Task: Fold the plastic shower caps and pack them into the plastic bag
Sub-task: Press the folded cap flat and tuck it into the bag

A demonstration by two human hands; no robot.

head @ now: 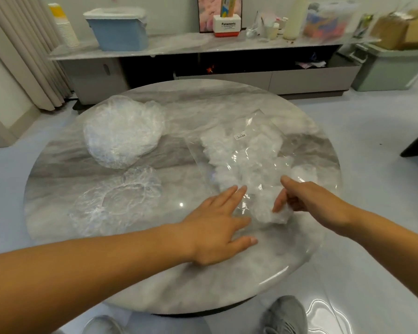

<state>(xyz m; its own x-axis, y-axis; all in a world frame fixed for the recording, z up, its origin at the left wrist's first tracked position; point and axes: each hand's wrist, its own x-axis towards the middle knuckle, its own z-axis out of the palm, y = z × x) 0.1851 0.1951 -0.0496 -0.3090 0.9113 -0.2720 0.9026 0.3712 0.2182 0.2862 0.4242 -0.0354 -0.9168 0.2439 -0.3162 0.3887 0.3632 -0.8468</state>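
Left hand (pixel 215 225) is pressing the bag (pixel 246 150), fingers (pixel 227 196) straight; right hand (pixel 309 198) is pinching a cap (pixel 279 214). A table (pixel 203 280) is lying under the fingers, a shelf (pixel 179 44) beyond.

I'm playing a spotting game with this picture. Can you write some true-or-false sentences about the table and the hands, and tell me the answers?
1. The table is round. True.
2. The right hand pinches a folded cap at the bag. True.
3. The left hand is a fist. False: its fingers lie straight, at the bag's edge.
4. The pile of caps sits on the floor. False: it lies on the table.
5. One spread cap lies beside the pile. True.
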